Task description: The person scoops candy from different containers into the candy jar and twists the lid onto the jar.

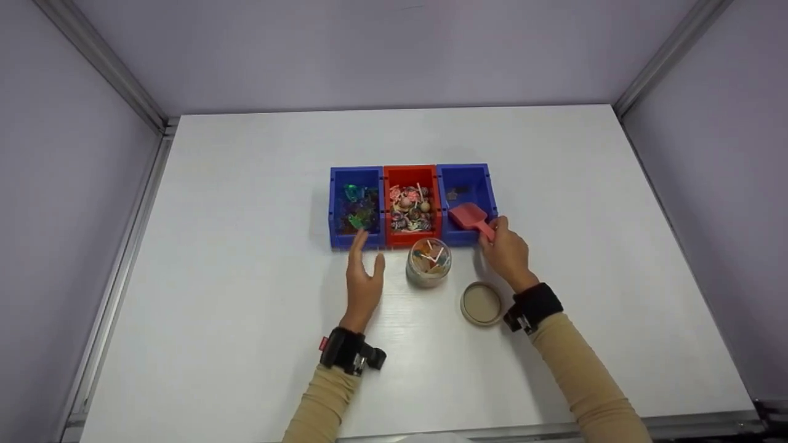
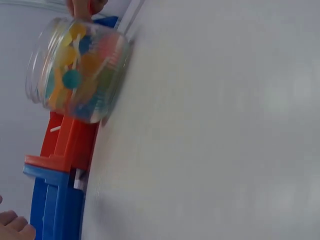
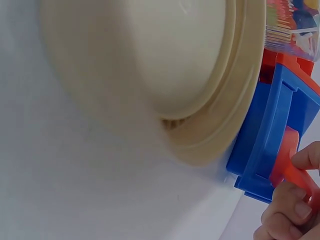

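Observation:
My right hand [image 1: 508,253] grips the handle of a small red scoop [image 1: 469,216]. The scoop's blade lies over the front part of the right blue bin [image 1: 491,195], where a few small dark pieces [image 1: 453,195] show on the bottom. My left hand [image 1: 362,288] holds nothing; its fingers reach out at the front edge of the left blue bin [image 1: 333,203], thumb apart. Between the hands stands a clear jar [image 2: 87,70] with colourful lollipops inside, its top uncovered. In the right wrist view, the scoop handle [image 3: 300,180] sits between thumb and curled fingers.
A red bin [image 1: 411,239] of wrapped candies and lollipops joins the two blue bins in a row. Green and dark shiny wrapped pieces [image 1: 358,209] fill the left bin. A round beige lid [image 1: 481,304] lies beside my right wrist. Walls enclose the white table [image 1: 234,295].

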### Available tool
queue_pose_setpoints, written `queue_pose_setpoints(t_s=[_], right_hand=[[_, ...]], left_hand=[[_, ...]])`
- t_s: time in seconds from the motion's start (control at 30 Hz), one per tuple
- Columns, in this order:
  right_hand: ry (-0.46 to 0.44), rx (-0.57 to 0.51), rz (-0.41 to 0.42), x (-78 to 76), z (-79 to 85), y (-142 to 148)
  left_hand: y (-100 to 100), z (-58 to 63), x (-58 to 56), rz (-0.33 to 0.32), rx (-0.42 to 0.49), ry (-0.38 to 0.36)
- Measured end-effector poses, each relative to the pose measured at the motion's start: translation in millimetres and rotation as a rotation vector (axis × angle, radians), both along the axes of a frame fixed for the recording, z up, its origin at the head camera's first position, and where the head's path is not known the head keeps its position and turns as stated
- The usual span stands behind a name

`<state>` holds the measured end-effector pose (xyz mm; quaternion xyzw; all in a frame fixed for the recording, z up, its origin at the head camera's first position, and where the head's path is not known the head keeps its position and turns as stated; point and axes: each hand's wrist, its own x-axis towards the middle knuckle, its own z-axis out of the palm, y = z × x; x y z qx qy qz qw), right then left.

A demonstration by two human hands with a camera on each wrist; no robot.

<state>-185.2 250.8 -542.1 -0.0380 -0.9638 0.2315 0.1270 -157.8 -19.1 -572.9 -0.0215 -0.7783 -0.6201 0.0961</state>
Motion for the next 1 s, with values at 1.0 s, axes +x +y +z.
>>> queue_pose_setpoints(t_s=[1.0], right_hand=[[-0.186, -0.161, -0.025, 13.4, -2.6, 12.7]], left_hand=[[50.9, -12.0, 0.7, -0.281, -0.084, -0.079]])
